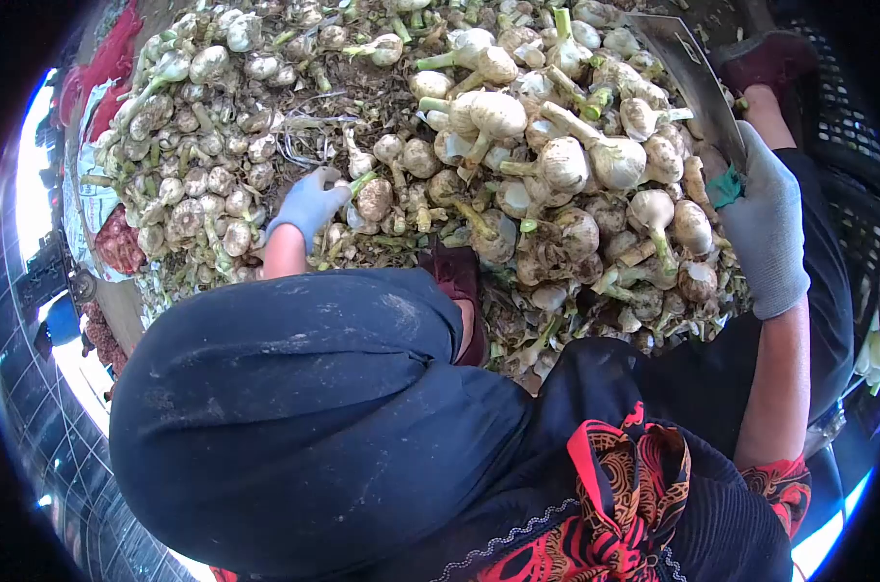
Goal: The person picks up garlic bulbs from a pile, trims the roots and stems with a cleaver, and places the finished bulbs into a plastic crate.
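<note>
My left hand (311, 204), in a grey glove, reaches past my knee into the garlic pile. Its fingers are bent at the edge of a garlic bulb (374, 199) with a short green stem; whether they grip anything is hidden. In a grey glove too, my right hand (765, 228) is wrapped round the handle end of a wide-bladed knife (692, 87), which has green material at the handle. The blade points up and away, beside the right edge of the pile. Larger bulbs with cut stems (566, 165) lie between my hands.
Smaller garlic bulbs (197, 184) and loose skins spread on the left. Red netting (110, 68) and a white printed sack (86, 199) lie at the far left. Black plastic crates (852, 126) stand at the right. My dark-clothed knees and shoes border the pile.
</note>
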Demonstrator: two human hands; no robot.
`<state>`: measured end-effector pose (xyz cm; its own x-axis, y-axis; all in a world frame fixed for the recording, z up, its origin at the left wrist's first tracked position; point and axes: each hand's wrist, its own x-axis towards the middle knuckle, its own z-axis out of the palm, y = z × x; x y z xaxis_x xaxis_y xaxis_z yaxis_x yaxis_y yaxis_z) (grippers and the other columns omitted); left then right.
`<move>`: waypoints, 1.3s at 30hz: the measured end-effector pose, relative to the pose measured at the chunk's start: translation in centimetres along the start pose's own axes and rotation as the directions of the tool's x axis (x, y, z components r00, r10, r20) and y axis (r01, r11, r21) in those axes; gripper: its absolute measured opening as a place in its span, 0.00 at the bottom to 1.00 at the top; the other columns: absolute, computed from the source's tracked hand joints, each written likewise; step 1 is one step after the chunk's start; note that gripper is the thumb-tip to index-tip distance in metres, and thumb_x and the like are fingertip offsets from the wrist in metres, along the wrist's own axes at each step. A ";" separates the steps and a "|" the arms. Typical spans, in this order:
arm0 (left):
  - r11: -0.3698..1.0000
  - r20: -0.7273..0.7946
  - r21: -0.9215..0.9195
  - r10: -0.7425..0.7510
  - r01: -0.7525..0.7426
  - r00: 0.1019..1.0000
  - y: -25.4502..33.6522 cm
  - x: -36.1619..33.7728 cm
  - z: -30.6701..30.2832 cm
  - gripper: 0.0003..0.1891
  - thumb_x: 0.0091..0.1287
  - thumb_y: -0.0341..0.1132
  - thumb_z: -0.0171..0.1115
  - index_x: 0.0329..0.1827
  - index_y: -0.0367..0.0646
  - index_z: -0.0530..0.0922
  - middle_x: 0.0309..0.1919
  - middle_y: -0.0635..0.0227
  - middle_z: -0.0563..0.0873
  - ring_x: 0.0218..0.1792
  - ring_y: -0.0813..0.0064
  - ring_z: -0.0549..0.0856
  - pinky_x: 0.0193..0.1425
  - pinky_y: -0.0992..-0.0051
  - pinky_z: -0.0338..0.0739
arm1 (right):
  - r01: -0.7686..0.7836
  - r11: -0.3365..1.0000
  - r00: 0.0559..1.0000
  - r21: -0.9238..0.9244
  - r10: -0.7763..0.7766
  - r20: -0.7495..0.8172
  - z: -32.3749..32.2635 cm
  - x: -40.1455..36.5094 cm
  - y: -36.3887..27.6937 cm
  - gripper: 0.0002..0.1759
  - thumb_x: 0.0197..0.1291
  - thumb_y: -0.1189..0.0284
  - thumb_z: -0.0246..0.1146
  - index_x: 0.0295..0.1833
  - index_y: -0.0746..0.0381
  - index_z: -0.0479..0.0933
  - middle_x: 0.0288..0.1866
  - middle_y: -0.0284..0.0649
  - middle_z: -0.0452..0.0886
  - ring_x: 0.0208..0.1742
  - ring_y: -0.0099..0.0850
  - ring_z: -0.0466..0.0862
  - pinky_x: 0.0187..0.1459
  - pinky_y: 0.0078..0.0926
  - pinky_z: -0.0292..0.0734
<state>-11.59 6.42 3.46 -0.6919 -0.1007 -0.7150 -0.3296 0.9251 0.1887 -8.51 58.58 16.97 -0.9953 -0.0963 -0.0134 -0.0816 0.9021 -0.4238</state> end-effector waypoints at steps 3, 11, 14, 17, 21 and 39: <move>0.995 -0.092 0.096 -0.002 0.011 0.996 -0.8 0.4 0.4 0.30 0.60 0.45 0.62 0.67 0.44 0.77 0.65 0.47 0.78 0.65 0.53 0.79 0.71 0.64 0.71 | -0.029 0.999 0.999 0.013 0.029 0.026 -0.1 0.2 -0.2 0.18 0.64 0.73 0.65 0.59 0.67 0.77 0.42 0.50 0.86 0.44 0.37 0.87 0.48 0.30 0.80; 0.970 -0.209 0.244 0.058 -0.006 0.976 -3.8 1.6 3.1 0.28 0.61 0.44 0.67 0.67 0.58 0.76 0.65 0.55 0.79 0.64 0.53 0.79 0.70 0.61 0.72 | -0.022 0.999 0.999 0.049 0.020 0.035 -0.5 0.4 -0.5 0.21 0.63 0.70 0.66 0.61 0.64 0.78 0.46 0.52 0.86 0.49 0.47 0.87 0.47 0.36 0.81; 0.922 -0.313 -0.380 -0.054 -0.073 0.948 -2.7 0.8 1.3 0.28 0.62 0.37 0.67 0.67 0.46 0.75 0.58 0.60 0.83 0.58 0.63 0.83 0.64 0.68 0.77 | -0.010 1.000 1.000 0.028 0.010 -0.004 -0.3 0.1 -0.3 0.20 0.64 0.70 0.66 0.60 0.65 0.78 0.45 0.52 0.86 0.48 0.46 0.87 0.46 0.36 0.81; 0.542 -0.331 -0.798 -0.028 -0.263 0.943 1.2 -2.5 -1.9 0.27 0.63 0.29 0.64 0.66 0.35 0.74 0.55 0.62 0.83 0.56 0.71 0.83 0.60 0.72 0.80 | 0.000 0.997 1.000 0.073 0.000 0.000 0.1 0.3 -0.4 0.19 0.65 0.69 0.65 0.60 0.64 0.77 0.44 0.52 0.86 0.47 0.46 0.87 0.46 0.36 0.81; 0.081 -0.264 -0.956 0.186 -0.283 0.946 3.5 -2.8 -2.6 0.23 0.65 0.25 0.55 0.65 0.33 0.74 0.57 0.57 0.83 0.58 0.66 0.83 0.65 0.70 0.79 | 0.021 0.999 1.000 0.044 -0.021 -0.014 0.4 0.6 -1.0 0.19 0.65 0.70 0.65 0.60 0.64 0.77 0.43 0.52 0.86 0.46 0.46 0.87 0.45 0.35 0.81; 0.128 -0.180 -0.926 0.678 -0.355 0.713 17.8 -9.1 -3.7 0.36 0.67 0.40 0.69 0.74 0.35 0.64 0.60 0.64 0.81 0.59 0.72 0.82 0.67 0.65 0.79 | 0.406 0.905 0.910 -0.125 -0.413 -0.030 0.7 2.9 -9.3 0.09 0.53 0.73 0.66 0.38 0.58 0.74 0.31 0.41 0.80 0.33 0.41 0.84 0.36 0.38 0.78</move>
<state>-13.57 22.42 15.80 -0.8323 0.4891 -0.2610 -0.3916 -0.1854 0.9013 -10.61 49.59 20.26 -0.8739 -0.4475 0.1898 -0.4849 0.8300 -0.2756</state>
